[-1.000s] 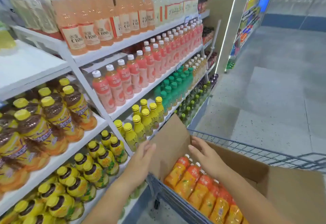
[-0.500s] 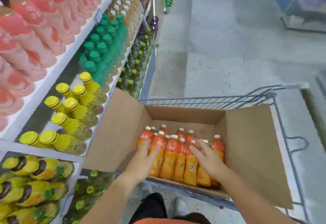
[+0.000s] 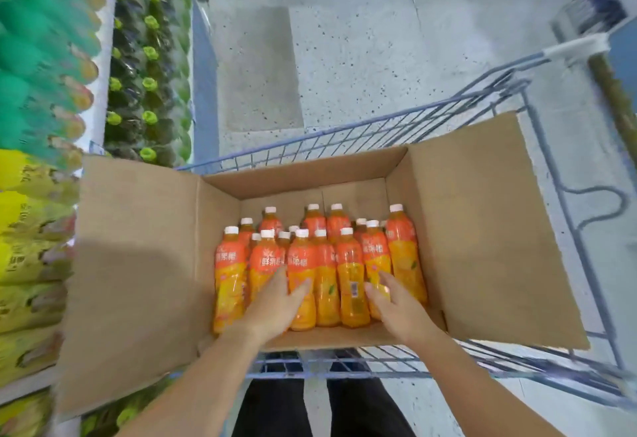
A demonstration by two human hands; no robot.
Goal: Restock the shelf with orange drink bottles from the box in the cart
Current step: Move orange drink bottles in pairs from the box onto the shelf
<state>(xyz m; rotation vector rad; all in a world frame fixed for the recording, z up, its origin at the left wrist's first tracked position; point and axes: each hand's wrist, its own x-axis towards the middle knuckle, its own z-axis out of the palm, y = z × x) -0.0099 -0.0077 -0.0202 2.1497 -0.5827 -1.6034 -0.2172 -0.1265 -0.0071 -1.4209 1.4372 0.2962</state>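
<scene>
One cardboard box (image 3: 138, 264). One wire cart (image 3: 344, 137). Some fifteen or sixteen orange drink bottles (image 3: 348, 271) in the box, white-capped, back ones partly hidden. Two hands: left hand (image 3: 272, 305), right hand (image 3: 396, 312). Shelf bottles (image 3: 148, 81) too blurred to count.

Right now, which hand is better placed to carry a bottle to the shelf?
Probably left: the left hand and right hand both reach orange bottles, but the left is nearer the shelf.
</scene>
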